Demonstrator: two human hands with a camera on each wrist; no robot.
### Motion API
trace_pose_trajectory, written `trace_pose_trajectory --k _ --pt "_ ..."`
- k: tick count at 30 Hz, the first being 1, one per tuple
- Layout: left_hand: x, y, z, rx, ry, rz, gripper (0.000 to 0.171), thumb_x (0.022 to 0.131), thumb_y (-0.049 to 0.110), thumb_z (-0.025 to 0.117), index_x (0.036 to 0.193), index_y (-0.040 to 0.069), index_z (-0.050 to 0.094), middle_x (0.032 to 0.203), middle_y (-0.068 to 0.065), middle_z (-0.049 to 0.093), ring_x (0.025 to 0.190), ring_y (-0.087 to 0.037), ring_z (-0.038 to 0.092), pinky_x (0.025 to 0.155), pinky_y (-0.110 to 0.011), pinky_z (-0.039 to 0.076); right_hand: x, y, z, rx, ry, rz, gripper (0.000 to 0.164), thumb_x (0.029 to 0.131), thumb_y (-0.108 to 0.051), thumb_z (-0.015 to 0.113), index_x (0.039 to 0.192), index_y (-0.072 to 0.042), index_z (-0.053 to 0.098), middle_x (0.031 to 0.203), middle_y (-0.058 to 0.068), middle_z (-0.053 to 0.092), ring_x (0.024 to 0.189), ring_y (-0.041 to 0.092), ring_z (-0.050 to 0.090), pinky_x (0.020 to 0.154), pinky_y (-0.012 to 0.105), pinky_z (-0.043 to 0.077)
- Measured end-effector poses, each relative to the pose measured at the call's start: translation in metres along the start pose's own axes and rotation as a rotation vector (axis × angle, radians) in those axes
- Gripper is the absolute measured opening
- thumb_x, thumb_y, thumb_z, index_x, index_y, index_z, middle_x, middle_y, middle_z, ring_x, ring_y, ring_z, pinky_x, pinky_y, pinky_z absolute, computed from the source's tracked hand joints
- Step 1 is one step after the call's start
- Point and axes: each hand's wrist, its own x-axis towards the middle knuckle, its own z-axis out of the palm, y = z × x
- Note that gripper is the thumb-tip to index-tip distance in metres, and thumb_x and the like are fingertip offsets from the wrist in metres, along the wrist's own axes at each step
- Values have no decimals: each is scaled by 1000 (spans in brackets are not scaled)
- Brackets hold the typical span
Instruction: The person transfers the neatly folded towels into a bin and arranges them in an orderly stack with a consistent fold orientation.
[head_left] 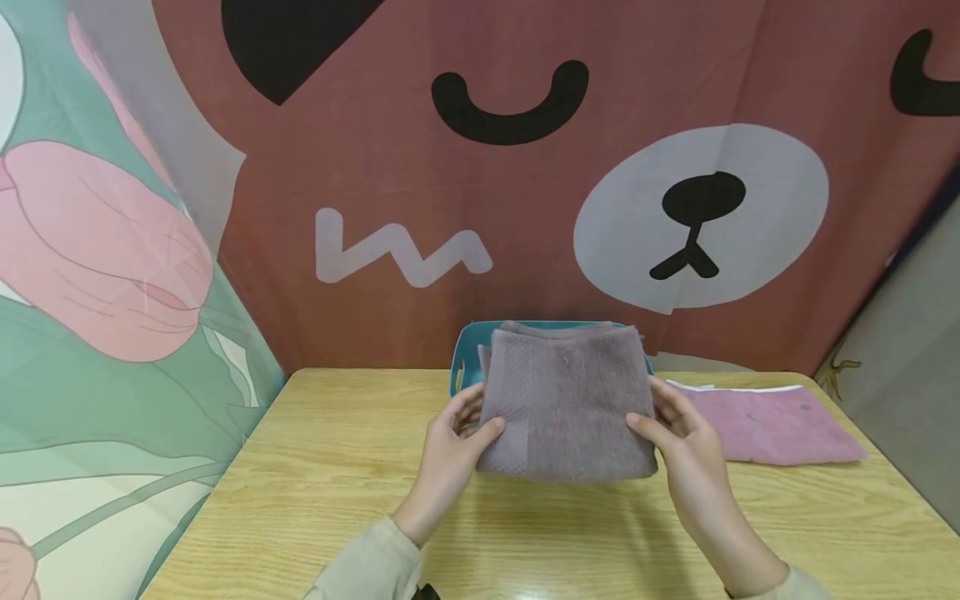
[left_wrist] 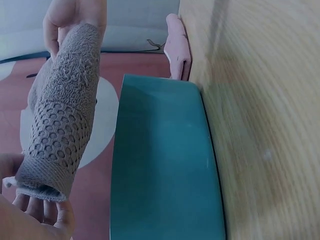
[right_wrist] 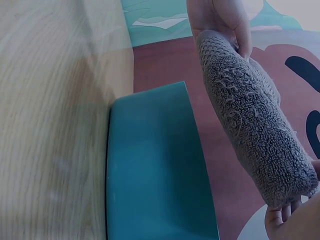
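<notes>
A folded grey-brown towel point(head_left: 577, 400) is held up in the air between both hands, in front of a teal plastic basket point(head_left: 467, 350). My left hand point(head_left: 450, 454) grips its left edge, thumb on the near face and fingers behind. On the opposite edge, my right hand point(head_left: 686, 450) pinches it the same way. Both wrist views show the towel point(left_wrist: 70, 95) raised off the table, higher than the basket point(right_wrist: 155, 165). The towel hides most of the basket in the head view, and its inside cannot be seen.
A folded pink towel point(head_left: 780, 423) with a white edge lies on the wooden table point(head_left: 360, 450), right of the basket. Behind the table hangs a curtain point(head_left: 375, 183) printed with a bear face. Another printed cloth point(head_left: 97, 392) hangs at the left.
</notes>
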Motion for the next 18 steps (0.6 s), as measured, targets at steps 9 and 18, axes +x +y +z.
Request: trace_pose_trajectory --k 9,18 --pt "12 1 1 3 6 24 51 91 6 70 139 -1 53 126 -15 63 108 -25 58 89 -32 51 13 -5 7 -12 37 47 61 95 -12 67 149 -8 40 130 -8 53 117 6 49 93 15 42" --pt "26 1 4 31 22 27 50 91 7 71 138 1 54 126 -14 64 108 -24 59 86 -29 50 26 -10 12 -15 78 82 60 96 -6 64 151 -10 40 138 -4 47 121 7 44 100 19 37"
